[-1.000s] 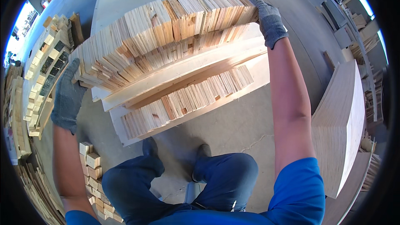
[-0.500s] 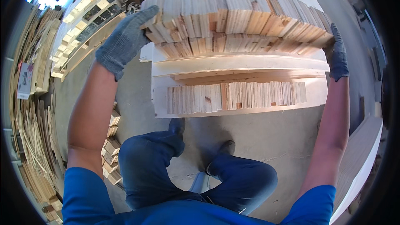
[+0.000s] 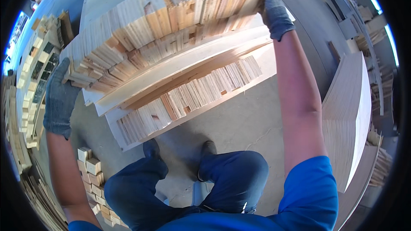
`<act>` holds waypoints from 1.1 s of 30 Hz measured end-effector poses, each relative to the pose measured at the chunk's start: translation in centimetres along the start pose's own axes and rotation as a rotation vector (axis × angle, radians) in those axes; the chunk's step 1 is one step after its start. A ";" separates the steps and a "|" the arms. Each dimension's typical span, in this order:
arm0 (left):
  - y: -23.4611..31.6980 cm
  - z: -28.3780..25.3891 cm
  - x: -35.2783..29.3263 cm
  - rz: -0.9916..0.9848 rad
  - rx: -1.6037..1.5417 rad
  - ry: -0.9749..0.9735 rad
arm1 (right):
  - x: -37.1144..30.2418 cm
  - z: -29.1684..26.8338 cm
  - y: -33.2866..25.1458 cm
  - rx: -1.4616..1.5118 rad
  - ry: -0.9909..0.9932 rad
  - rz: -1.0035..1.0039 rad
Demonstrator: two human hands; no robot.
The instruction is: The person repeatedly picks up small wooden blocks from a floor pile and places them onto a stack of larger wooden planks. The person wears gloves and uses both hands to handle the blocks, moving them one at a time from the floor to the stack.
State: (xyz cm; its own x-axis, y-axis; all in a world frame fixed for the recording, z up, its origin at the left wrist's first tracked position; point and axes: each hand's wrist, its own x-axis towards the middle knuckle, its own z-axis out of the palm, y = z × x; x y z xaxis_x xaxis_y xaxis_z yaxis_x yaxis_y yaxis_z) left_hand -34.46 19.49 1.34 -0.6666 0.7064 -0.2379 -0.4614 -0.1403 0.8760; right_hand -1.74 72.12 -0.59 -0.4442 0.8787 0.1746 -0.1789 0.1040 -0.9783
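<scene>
A long row of thin plywood pieces point(image 3: 171, 10), packed face to face, spans the area between my two gloved hands. My left hand point(image 3: 62, 96), in a grey knit glove, presses against the row's left end with its fingers curled round the edge. At the far right end, my right hand point(image 3: 274, 13) grips the last pieces the same way. Directly below the held row sits a second layer of similar pieces point(image 3: 150, 53); whether the two touch is hard to tell. A shorter row of pieces point(image 3: 192, 98) lies nearer me on a pale board point(image 3: 257, 81).
Long flat boards point(image 3: 184, 64) lie between the rows. A tall stack of plywood sheets point(image 3: 342, 124) stands to my right. Small wood blocks point(image 3: 92, 175) are piled on the floor at lower left. Further left is a stack of timber point(image 3: 32, 90). My feet are on the concrete floor point(image 3: 252, 124).
The view has turned, so the rows now slant up toward the right. Both hands remain at the row's ends; the left appears lower in the picture and the right higher.
</scene>
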 end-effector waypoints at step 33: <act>-0.6 0.4 0.0 -0.023 0.105 0.001 | -1.1 -2.4 0.5 -0.484 -0.086 0.018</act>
State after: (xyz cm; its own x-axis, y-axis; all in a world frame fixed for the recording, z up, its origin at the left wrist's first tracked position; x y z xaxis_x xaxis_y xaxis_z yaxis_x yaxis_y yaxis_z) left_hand -34.01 19.83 1.00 -0.6573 0.7076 -0.2594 -0.4129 -0.0501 0.9094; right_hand 0.78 72.30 -1.54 -0.5184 0.8426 0.1461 0.2483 0.3118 -0.9171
